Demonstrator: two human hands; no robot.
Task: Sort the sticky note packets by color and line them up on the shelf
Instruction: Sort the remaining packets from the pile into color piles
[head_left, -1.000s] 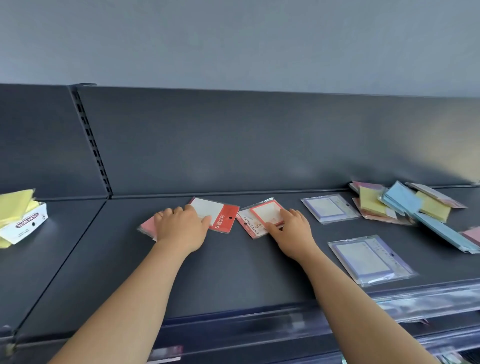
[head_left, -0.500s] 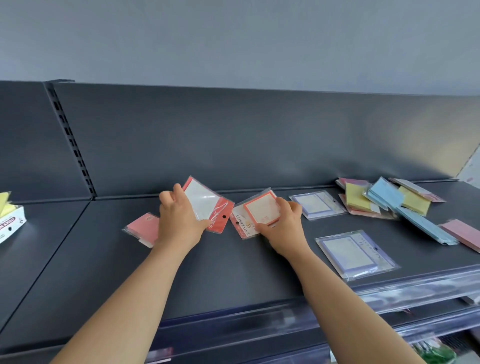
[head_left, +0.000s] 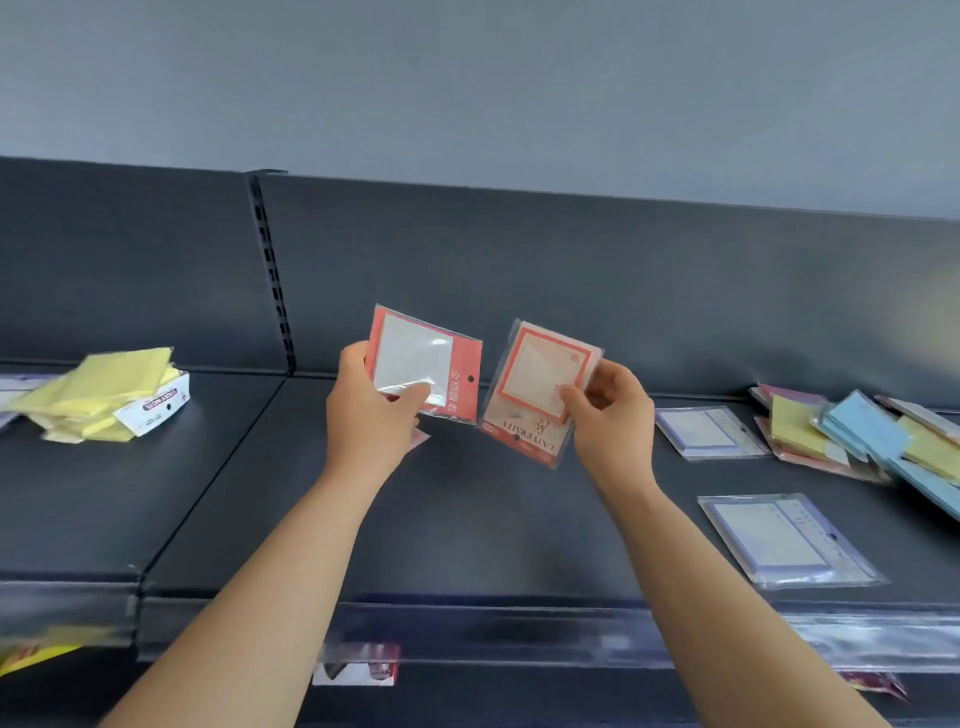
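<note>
My left hand (head_left: 366, 421) grips a red-edged packet with a white pad (head_left: 423, 364), lifted above the dark shelf (head_left: 467, 519). My right hand (head_left: 610, 415) pinches a second red-framed packet (head_left: 535, 389) beside it, also in the air. A pink packet (head_left: 422, 439) lies on the shelf, mostly hidden behind my left hand. Two purple-framed packets lie to the right, one at the back (head_left: 706, 431) and one near the front edge (head_left: 784, 540).
A mixed heap of yellow, blue and pink packets (head_left: 862, 441) lies at the far right. A pile of yellow notes with a white box (head_left: 109, 400) sits on the left shelf section. A slotted upright (head_left: 272, 270) divides the back panels. Price-tag rails run along the front edge.
Both hands picked their red packets up off the shelf and raised them, tilting them toward me. The view swung left, bringing the yellow pile into sight.
</note>
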